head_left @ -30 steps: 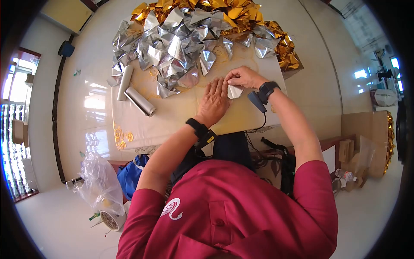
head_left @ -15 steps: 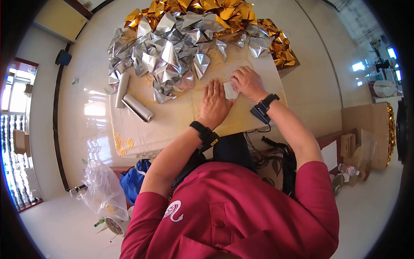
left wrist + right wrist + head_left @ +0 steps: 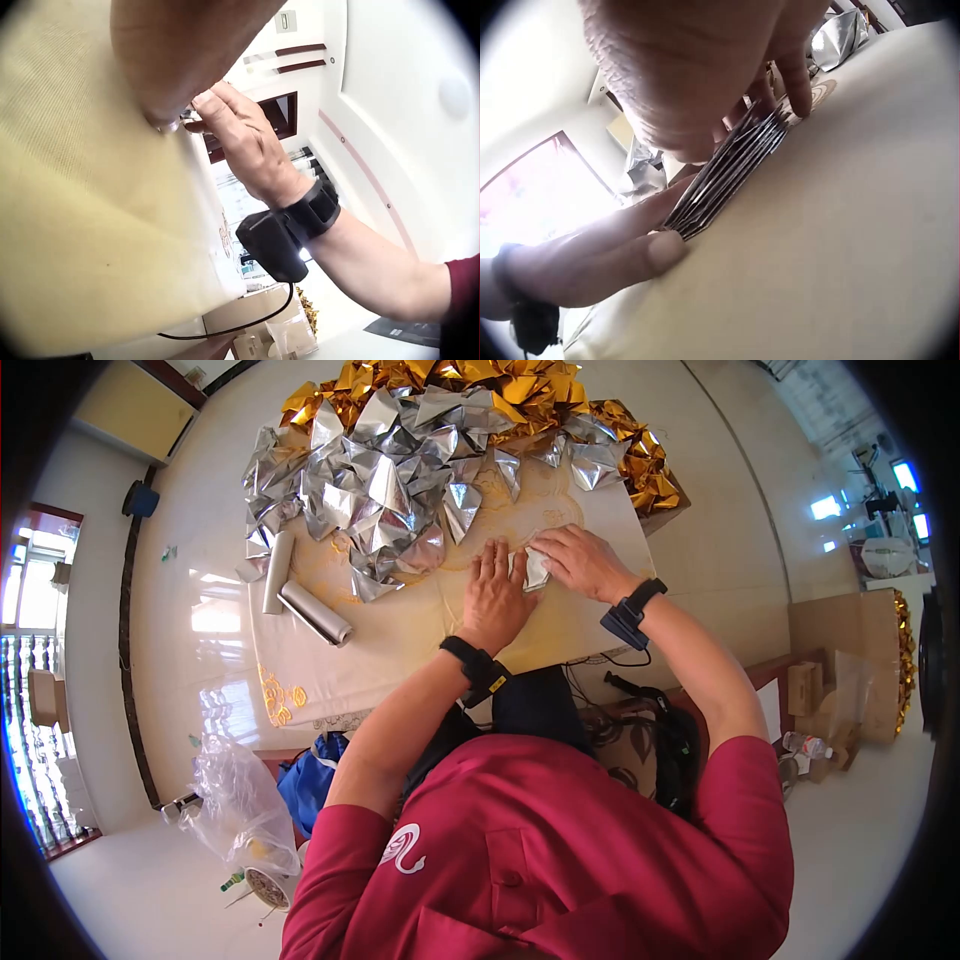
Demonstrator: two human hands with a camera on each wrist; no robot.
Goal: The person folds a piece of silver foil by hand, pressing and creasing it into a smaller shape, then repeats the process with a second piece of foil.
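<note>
Between the two hands on the cloth-covered table [image 3: 400,645] is a small stack of thin silver-white foil sheets [image 3: 727,172], its layered edges showing in the right wrist view. My left hand [image 3: 496,598] lies flat beside it, fingers straight and pointing away from the body, with the thumb at the stack's near end. From the other side, my right hand [image 3: 588,565] arches over the stack and holds it, fingertips bent down around its far end. Part of the stack is hidden under that palm. In the left wrist view, my left hand [image 3: 176,52] covers the stack.
A big heap of folded silver foil pieces [image 3: 385,480] spreads over the table's far side, with gold foil pieces [image 3: 480,390] behind. Two silver rolls [image 3: 315,613] lie at the left. A clear plastic bag [image 3: 238,800] and a blue bag [image 3: 308,785] are below the table edge.
My right hand has gone from pinching the stack's upper edge to reaching over it with its fingers spread. The left hand stays beside the stack, its thumb now out along the near end.
</note>
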